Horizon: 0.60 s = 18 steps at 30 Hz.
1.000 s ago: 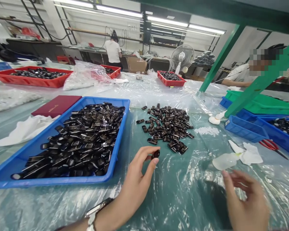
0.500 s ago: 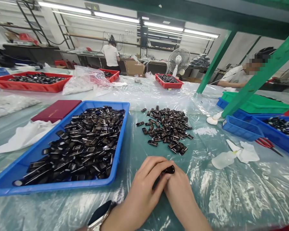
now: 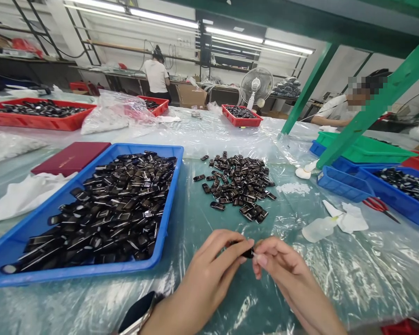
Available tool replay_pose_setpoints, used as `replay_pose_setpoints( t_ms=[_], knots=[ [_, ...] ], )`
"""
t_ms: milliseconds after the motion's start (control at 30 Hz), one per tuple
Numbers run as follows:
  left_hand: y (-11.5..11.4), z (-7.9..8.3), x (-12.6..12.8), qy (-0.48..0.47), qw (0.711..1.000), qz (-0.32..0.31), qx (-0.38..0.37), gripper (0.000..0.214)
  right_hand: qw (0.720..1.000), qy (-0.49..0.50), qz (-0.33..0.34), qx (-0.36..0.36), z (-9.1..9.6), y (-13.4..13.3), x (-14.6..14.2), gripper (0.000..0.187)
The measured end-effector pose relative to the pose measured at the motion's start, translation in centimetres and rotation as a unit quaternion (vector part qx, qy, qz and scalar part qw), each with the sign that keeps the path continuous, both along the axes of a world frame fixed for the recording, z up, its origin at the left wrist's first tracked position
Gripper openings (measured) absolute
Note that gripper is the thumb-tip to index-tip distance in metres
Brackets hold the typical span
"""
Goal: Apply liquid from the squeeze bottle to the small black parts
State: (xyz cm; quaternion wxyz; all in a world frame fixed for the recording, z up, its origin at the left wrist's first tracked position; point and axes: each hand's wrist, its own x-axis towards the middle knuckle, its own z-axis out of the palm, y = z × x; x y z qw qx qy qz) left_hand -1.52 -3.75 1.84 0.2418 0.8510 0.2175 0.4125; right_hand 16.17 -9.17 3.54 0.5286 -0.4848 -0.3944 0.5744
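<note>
Between the fingers of my left hand (image 3: 216, 265) is a small glossy black piece (image 3: 248, 252), mostly covered by those fingers. My right hand (image 3: 286, 270) meets its right end with thumb and forefinger pinched; a tiny pale bit seems to show there, too small to name. Just beyond both hands lies a loose pile of similar black pieces (image 3: 242, 179) on the green table top. To the left, a blue tray (image 3: 170, 223) holds a large heap of them.
Small white bits (image 3: 293, 188) lie right of the pile. Farther right are a translucent squeeze bottle (image 3: 317, 230), white tissue (image 3: 354, 218), red-handled pliers (image 3: 379, 204) and a small blue bin (image 3: 345, 184). A green post (image 3: 377, 102) slants across the right. A dark red box (image 3: 71, 158) sits behind the tray.
My right hand has moved from beneath my left hand out to the right, its fingertips now at the black piece's end. My left hand keeps hold of the piece. The view has shifted slightly.
</note>
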Motion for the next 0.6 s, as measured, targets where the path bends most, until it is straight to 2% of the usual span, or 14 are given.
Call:
replay_pose_setpoints(
  t_ms=[333,600],
  knots=[
    [-0.5,0.5,0.0,0.057,0.992,0.01,0.109,0.033,0.999,0.008,0.046,-0.004,-1.0,0.1,1.2,0.014],
    [-0.8,-0.1,0.1,0.092,0.988,-0.016,0.122,0.029,0.999,0.029,0.034,0.017,-3.5,-0.3,1.4,0.021]
  ],
)
